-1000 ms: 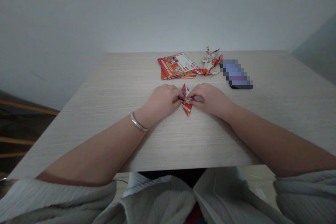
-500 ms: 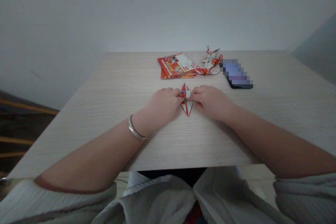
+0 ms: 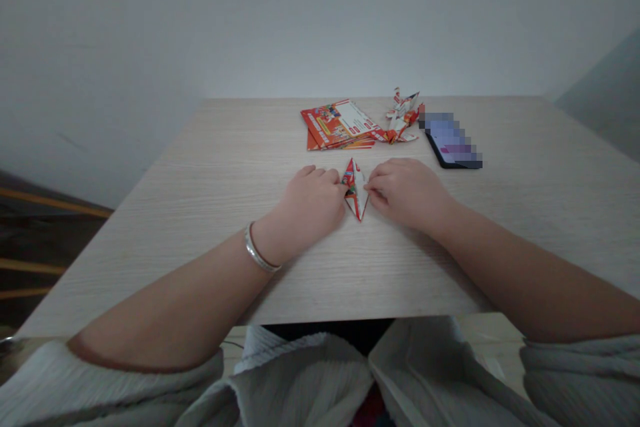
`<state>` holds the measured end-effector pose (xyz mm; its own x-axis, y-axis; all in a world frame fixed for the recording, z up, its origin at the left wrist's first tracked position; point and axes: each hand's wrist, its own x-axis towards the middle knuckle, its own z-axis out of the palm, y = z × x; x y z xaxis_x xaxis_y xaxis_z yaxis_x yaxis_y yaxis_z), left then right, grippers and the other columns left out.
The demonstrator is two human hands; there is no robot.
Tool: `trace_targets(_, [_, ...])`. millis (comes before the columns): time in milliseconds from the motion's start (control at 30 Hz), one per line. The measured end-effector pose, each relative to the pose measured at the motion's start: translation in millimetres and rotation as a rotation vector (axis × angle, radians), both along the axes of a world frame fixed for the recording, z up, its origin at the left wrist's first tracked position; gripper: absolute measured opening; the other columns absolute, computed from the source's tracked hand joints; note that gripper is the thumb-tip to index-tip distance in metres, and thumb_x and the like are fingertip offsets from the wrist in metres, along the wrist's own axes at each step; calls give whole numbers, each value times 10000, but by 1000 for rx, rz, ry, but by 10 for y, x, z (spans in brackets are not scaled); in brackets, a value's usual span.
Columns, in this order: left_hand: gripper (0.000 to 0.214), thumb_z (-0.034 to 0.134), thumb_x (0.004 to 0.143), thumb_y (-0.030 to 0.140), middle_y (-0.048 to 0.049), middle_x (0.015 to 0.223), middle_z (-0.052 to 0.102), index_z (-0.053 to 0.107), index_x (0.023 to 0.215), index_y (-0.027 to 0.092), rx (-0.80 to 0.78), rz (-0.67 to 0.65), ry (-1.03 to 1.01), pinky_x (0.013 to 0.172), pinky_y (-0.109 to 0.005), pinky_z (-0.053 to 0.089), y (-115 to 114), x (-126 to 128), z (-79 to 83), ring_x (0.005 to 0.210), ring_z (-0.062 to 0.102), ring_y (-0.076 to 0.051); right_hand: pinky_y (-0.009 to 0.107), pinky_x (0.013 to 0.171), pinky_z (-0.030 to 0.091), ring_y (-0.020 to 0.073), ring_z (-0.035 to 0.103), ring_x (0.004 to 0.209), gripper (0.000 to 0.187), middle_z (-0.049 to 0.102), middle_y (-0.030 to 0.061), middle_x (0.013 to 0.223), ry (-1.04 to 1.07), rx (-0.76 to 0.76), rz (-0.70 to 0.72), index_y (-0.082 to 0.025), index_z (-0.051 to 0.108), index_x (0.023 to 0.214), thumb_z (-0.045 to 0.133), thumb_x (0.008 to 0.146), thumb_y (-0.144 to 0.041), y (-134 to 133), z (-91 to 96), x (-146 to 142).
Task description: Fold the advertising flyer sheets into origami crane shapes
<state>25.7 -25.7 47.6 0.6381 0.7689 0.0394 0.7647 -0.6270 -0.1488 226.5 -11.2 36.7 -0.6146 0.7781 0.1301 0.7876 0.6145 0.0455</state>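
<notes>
A small diamond-shaped piece of folded paper (image 3: pixel 357 195), red and white with printed pictures, lies on the table between my hands. My left hand (image 3: pixel 316 200) presses its left corner, fingers curled and fingertips on the paper's edge. At the right corner, my right hand (image 3: pixel 407 192) has thumb and forefinger pinched on the edge. The paper's upper and lower points stick out free of both hands. The undersides of my fingers are hidden.
Behind the hands lies a stack of red and white printed leaflets (image 3: pixel 340 125). Several folded paper figures (image 3: pixel 403 117) sit to its right. A phone (image 3: pixel 453 140) with a blurred screen lies farther right on the pale wooden table (image 3: pixel 200 167). A wall rises behind the table.
My right hand's fingertips have drawn back from the paper's middle to its right edge, uncovering more of its face. My left hand's fingertips have also shifted slightly left.
</notes>
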Motion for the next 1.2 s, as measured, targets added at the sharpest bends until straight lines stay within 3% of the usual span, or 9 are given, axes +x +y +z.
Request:
trace_targets(167, [320,450,964,216,-140,1029,717,757,966,127,-50,9,-73,856,-426,551,40,-44,-23,933,688,-279,430,909,490,300,697,999,285,788,137,1030,16,-22,13,-118,798,954,525,929,-195,21,-11,46])
trace_targets(300, [311,459,965,207,-139,1146,700,754,1024,128,-91,-36,-151,943,-408,558,75,-86,-77,1026,675,-261,423,923,485,296,690,1001,281,780,150,1031,4,-30,40,-109,791,965,527,940,-202,19,-6,46])
trace_targets(500, [279,497,961,186,-148,1238,706,767,1001,125,-111,-170,-254,1093,-426,505,169,-117,-129,1180,648,-262,488,980,443,343,648,1099,464,774,169,1077,-43,38,17,-116,790,988,508,997,-484,-40,-12,30])
trace_targets(633, [273,506,978,200,-127,1252,721,766,1044,152,-111,-274,-312,1141,-437,472,216,-123,-175,1251,625,-258,505,1052,408,350,610,1193,500,753,157,1195,-24,79,40,-130,773,1084,518,977,-547,-13,-92,82])
trace_targets(767, [288,500,980,196,-111,1256,721,740,1136,157,-141,-313,-287,1127,-437,479,219,-122,-202,1234,635,-255,499,1100,401,358,586,1258,461,714,173,1295,31,90,70,-87,735,1191,593,950,-452,61,-179,150])
trace_targets(900, [315,468,1001,192,-96,1313,699,721,1186,159,-153,-331,-245,1117,-435,482,212,-131,-195,1214,646,-251,488,1091,422,337,601,1248,364,724,153,1289,132,131,115,-116,766,1145,623,936,-376,122,-191,198])
trace_targets(1033, [327,456,1018,208,-120,1312,699,711,1208,130,-156,-332,-232,1133,-400,476,193,-122,-187,1242,642,-247,439,977,472,277,658,1083,202,777,114,1143,155,82,219,-178,810,995,636,925,-254,144,-131,184])
trace_targets(1200, [338,436,1027,215,-134,1234,727,745,1123,116,-138,-236,-227,1086,-410,512,140,-84,-155,1151,683,-253,400,881,478,255,656,937,212,781,111,961,66,-18,250,-161,796,932,586,950,-186,133,-83,127])
